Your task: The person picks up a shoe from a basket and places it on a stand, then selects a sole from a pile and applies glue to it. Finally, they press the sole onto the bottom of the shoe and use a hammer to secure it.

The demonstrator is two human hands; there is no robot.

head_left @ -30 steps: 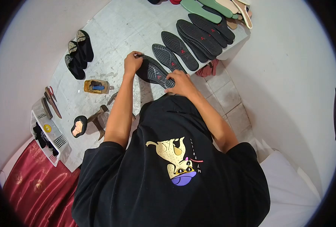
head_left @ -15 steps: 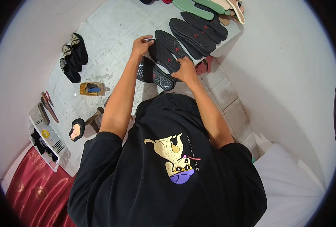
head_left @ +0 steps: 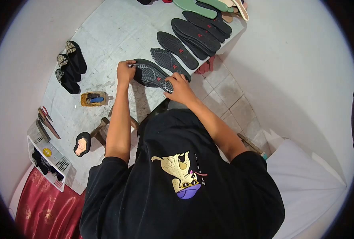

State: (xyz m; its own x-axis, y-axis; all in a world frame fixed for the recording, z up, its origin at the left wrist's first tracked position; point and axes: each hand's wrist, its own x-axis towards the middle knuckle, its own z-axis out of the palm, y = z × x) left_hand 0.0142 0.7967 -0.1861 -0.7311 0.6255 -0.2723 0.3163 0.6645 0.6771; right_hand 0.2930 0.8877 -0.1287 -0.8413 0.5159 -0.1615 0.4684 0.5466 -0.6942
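Observation:
A black shoe sole (head_left: 148, 74) with white curved lines and a small red mark lies near the table's front edge, with another dark sole edge showing beneath it. At its left end, my left hand (head_left: 126, 72) grips the rim between thumb and fingers. My right hand (head_left: 179, 88) holds the right end, fingers curled over the top and thumb at the near edge. Just beyond it is a sole (head_left: 167, 59) with a plain ridged face, its right end close to my right fingers. Farther back lies one more black sole (head_left: 177, 49).
Stacked black soles (head_left: 197, 36) and green insoles (head_left: 197, 8) line the table's right side. Black shoes (head_left: 76, 57), a yellowish container (head_left: 93, 98), scissors (head_left: 45, 115) and a white basket (head_left: 61, 165) stand left. A wooden stool (head_left: 101, 133) is below the table edge.
Both hands have moved nearer and left, off the plain sole and onto the white-lined one. The plain sole now lies on the table beside the others. The camera view has shifted slightly.

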